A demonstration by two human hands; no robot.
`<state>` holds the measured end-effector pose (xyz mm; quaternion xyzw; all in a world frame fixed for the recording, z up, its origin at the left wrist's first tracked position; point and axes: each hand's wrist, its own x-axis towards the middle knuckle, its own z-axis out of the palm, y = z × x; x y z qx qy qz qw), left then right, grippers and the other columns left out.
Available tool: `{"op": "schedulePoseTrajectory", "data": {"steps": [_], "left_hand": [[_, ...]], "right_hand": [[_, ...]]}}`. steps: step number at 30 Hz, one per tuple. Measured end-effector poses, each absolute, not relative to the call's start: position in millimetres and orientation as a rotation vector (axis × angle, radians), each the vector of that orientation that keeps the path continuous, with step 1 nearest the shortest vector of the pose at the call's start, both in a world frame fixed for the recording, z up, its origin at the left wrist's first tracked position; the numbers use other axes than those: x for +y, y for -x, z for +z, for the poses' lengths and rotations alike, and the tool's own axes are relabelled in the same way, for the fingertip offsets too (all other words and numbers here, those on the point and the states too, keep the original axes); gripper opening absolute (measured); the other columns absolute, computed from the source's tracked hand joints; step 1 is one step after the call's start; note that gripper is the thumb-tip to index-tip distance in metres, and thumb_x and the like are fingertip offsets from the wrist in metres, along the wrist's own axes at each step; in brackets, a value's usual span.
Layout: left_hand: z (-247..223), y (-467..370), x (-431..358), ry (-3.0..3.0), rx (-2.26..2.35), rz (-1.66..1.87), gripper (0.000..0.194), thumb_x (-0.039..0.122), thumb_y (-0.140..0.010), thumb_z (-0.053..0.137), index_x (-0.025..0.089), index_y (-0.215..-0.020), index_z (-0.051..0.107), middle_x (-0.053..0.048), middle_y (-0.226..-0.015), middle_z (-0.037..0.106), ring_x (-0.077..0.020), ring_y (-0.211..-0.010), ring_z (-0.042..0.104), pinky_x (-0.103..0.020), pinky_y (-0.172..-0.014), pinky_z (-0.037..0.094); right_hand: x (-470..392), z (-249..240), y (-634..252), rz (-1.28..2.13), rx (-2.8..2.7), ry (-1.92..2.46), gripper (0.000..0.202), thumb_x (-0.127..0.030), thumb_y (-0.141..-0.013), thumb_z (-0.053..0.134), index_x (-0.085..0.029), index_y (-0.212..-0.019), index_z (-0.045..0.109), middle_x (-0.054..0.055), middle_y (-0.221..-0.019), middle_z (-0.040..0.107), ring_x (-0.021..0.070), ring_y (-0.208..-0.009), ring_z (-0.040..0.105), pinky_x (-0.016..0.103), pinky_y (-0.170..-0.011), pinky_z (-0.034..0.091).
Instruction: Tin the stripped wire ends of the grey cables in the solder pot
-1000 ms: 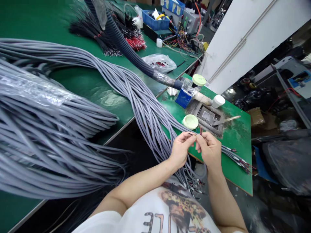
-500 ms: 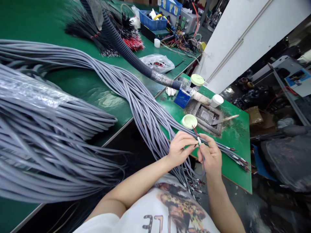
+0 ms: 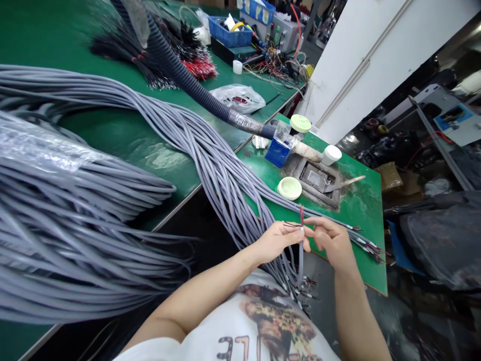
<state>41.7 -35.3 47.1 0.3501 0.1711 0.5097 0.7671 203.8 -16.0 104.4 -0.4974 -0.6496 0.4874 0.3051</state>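
Note:
My left hand (image 3: 276, 241) is closed on the end of a grey cable (image 3: 301, 260), pinching it near its white sleeve. Red wires (image 3: 301, 214) stand up from that end, and thin dark wires (image 3: 291, 224) splay left over my fingers. Just to the right is my right hand (image 3: 333, 241), its fingers apart and its index fingertip close by the red wires; whether it touches them I cannot tell. Beneath and beside both hands runs a long bundle of grey cables (image 3: 210, 145), with stripped ends (image 3: 370, 246) lying on the green board (image 3: 361, 210).
Beyond my hands are a pale green lid (image 3: 289, 188), a recessed metal pot (image 3: 319, 176) with a scraper (image 3: 345, 184) across it, and a white jar (image 3: 331, 155). A ribbed black hose (image 3: 195, 87) reaches over the table. More grey cables (image 3: 75, 200) lie left.
My right hand has let go of the cable and moved slightly right. My left hand now pinches the cable end; the red wires stand more upright and the dark ones are bent left.

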Motion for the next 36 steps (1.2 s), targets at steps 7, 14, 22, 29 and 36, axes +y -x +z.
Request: {"op": "schedulePoseTrajectory", "data": {"steps": [7, 14, 22, 29, 36], "left_hand": [[45.6, -37.8, -43.6, -0.949, 0.375, 0.974, 0.035, 0.047, -0.081, 0.064, 0.014, -0.072, 0.074, -0.007, -0.068, 0.070, -0.0180, -0.072, 0.063, -0.032, -0.081, 0.047], [42.5, -25.7, -45.0, -0.914, 0.368, 1.000, 0.030, 0.042, -0.082, 0.066, 0.013, -0.085, 0.075, -0.006, -0.067, 0.069, -0.0144, -0.065, 0.058, -0.028, -0.070, 0.045], [30.2, -29.7, -47.4, -0.758, 0.353, 0.997, 0.033, 0.044, -0.079, 0.069, 0.012, -0.089, 0.075, -0.005, -0.062, 0.067, -0.0133, -0.060, 0.057, -0.029, -0.071, 0.043], [39.3, -24.3, -48.5, -0.547, 0.455, 1.091, 0.033, 0.040, -0.069, 0.079, 0.011, -0.083, 0.073, -0.005, -0.062, 0.069, -0.0120, -0.057, 0.058, -0.025, -0.066, 0.042], [35.8, -13.9, -44.2, -0.309, 0.373, 1.193, 0.030, 0.037, -0.071, 0.079, 0.010, -0.083, 0.071, -0.003, -0.060, 0.065, -0.0095, -0.057, 0.058, -0.022, -0.063, 0.042]], "right_hand": [[0.8, 119.3, -182.1, 1.471, -1.701, 1.199, 0.015, -0.032, -0.073, 0.070, -0.018, -0.069, 0.074, -0.001, -0.053, 0.056, 0.0110, -0.047, 0.048, 0.024, -0.045, 0.038], [13.6, 110.4, -177.9, 1.299, -1.210, 0.984, 0.013, -0.030, -0.074, 0.067, -0.022, -0.064, 0.071, -0.005, -0.047, 0.043, 0.0084, -0.045, 0.035, 0.024, -0.046, 0.031], [3.5, 117.6, -178.7, 1.416, -1.676, 1.185, 0.011, -0.030, -0.071, 0.075, -0.020, -0.076, 0.076, 0.000, -0.065, 0.064, 0.0125, -0.057, 0.054, 0.026, -0.055, 0.042], [-1.6, 97.2, -159.3, 1.208, -1.526, 1.027, 0.013, -0.023, -0.074, 0.073, -0.022, -0.062, 0.072, -0.002, -0.057, 0.060, 0.0119, -0.056, 0.054, 0.026, -0.057, 0.044], [-24.3, 115.0, -175.1, 0.733, -1.675, 1.054, 0.010, -0.026, -0.083, 0.066, -0.024, -0.089, 0.074, 0.001, -0.079, 0.067, 0.0161, -0.072, 0.062, 0.030, -0.064, 0.050]]}}
